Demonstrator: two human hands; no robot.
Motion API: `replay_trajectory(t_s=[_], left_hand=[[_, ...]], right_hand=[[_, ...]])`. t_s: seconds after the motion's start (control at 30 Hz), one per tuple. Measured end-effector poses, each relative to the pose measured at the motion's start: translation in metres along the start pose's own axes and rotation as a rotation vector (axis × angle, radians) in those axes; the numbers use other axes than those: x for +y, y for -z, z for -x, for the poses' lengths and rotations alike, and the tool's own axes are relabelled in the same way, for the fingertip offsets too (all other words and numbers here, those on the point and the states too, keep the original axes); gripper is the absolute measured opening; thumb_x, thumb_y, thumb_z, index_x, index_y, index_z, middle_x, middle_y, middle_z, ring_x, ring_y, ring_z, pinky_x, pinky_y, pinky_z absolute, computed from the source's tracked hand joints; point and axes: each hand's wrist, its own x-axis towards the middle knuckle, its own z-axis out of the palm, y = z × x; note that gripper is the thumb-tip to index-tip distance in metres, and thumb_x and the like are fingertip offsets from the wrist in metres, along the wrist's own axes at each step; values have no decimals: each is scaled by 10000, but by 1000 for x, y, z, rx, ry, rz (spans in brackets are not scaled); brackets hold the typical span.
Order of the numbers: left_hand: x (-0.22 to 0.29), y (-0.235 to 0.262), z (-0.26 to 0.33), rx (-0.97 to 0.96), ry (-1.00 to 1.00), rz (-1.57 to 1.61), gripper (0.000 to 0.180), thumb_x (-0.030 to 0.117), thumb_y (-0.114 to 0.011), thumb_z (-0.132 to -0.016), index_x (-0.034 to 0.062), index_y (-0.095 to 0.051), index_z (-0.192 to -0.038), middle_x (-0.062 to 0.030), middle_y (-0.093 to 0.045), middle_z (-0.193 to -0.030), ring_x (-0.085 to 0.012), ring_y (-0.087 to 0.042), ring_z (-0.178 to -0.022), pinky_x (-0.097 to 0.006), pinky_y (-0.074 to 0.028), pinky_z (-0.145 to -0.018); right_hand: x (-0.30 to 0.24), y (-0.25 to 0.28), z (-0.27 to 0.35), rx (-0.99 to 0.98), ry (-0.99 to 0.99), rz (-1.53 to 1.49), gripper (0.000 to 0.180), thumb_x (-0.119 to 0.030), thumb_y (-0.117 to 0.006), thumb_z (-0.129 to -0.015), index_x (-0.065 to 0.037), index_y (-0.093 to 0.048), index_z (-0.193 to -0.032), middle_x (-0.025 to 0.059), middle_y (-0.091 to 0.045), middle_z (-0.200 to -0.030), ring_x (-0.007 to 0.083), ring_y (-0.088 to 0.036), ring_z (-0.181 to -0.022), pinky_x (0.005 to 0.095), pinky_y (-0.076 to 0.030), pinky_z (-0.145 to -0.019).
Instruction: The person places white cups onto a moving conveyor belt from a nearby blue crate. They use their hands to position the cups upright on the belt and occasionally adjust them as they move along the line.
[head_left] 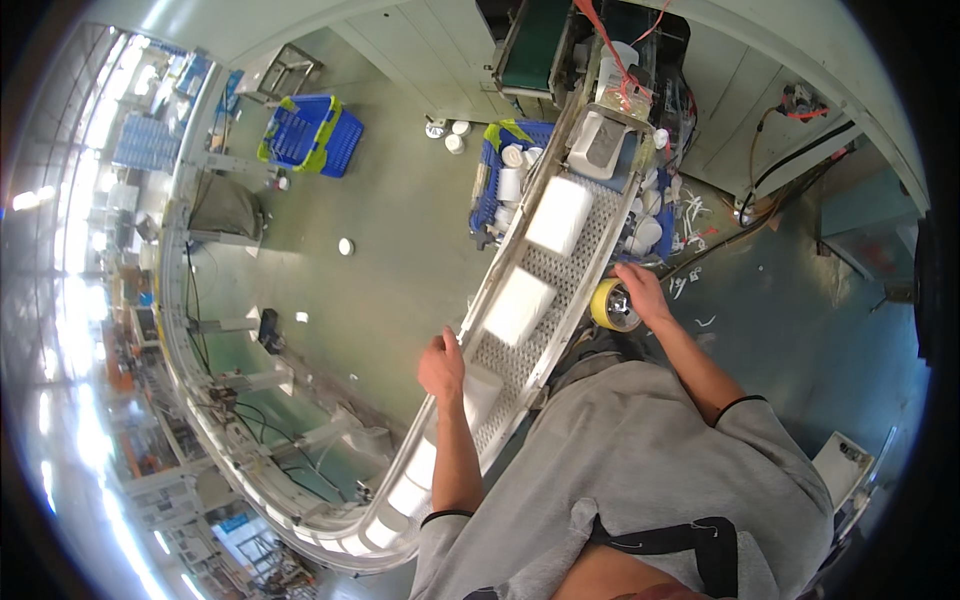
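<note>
Fingers of my left hand (441,366) are curled down over a white pack (478,392) on the belt (575,275), at the belt's left edge near its lower end; I seem to be pressing on the pack's top near corner, not lifting it, though whether they truly clamp it I cannot tell. My right hand (640,293) is at the belt's right edge, fingers closed around a yellow roll of tape (614,306) that hangs just outside the rail.

As I judge it, the risk is on the left: two more white packs (518,306) sit further up the belt in line, and if the pack under my fingers stalls, the next one could run into it and push it off over the left edge. My fingers lie on the side of the pack nearest that edge, so a shove could also pinch them against the rail. The tape roll is held clear of the belt surface, yet near enough to snag a passing pack
</note>
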Motion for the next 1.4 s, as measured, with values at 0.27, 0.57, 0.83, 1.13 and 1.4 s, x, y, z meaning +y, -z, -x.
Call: replay_trajectory(t_s=[0.27, 0.57, 0.83, 1.13, 1.4], left_hand=[[2, -5, 3, 2, 19, 10, 554, 556, -404, -954, 119, -743, -948, -160, -721, -888, -392, -678, -866, -470, -516, -776], [5, -10, 5, 53, 12, -19, 550, 548, -392, -962, 123, -741, -957, -153, -722, -888, -400, -669, -863, -476, -515, -774], [1, -14, 9, 22, -51, 57, 588, 534, -391, -970, 72, -739, -1075, -143, -735, -1019, -381, -673, -970, -482, -503, -840], [-13, -18, -1, -107, -65, 93, 624, 535, -383, -958, 24, -702, -1124, -192, -719, -1054, -392, -659, -982, -472, -484, -850], [-41, -36, -10, 72, -200, 341, 541, 455, -442, -995, -22, -697, -981, -141, -703, -874, -315, -604, -775, -450, -488, -778]], right_hand=[[13, 3, -5, 2, 52, 0, 378, -346, -602, -960, 19, -638, -872, 35, -581, -708, 116, -506, -689, 312, -433, -676], [-10, 9, -1, -24, -5, 2, 393, -342, -622, -949, 40, -698, -1003, 109, -701, -827, 143, -618, -775, 317, -474, -740], [0, 9, -1, -31, -15, -79, 422, -408, -655, -925, 9, -707, -963, 111, -722, -868, 177, -663, -797, 326, -500, -746], [0, 11, 7, 24, -49, -112, 456, -458, -660, -905, -4, -707, -931, 109, -727, -856, 219, -688, -811, 332, -518, -765], [8, 4, 1, 52, 7, -95, 423, -421, -662, -905, -1, -700, -923, 111, -717, -846, 211, -682, -786, 343, -513, -730]])
